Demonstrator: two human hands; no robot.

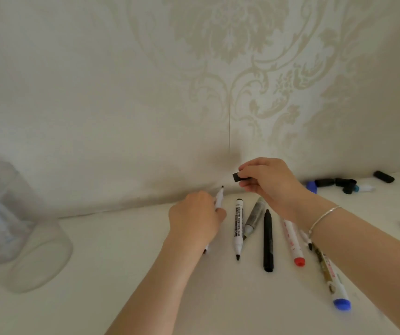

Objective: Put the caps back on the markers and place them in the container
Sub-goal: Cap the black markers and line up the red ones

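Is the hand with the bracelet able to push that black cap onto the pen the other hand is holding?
Probably yes. The right hand pinches the black cap just above the bare tip of the marker that the left hand grips, and nothing sits in the gap between them.

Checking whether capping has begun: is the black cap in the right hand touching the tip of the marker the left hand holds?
Apart. The head view shows bare wall between the black cap and the marker tip.
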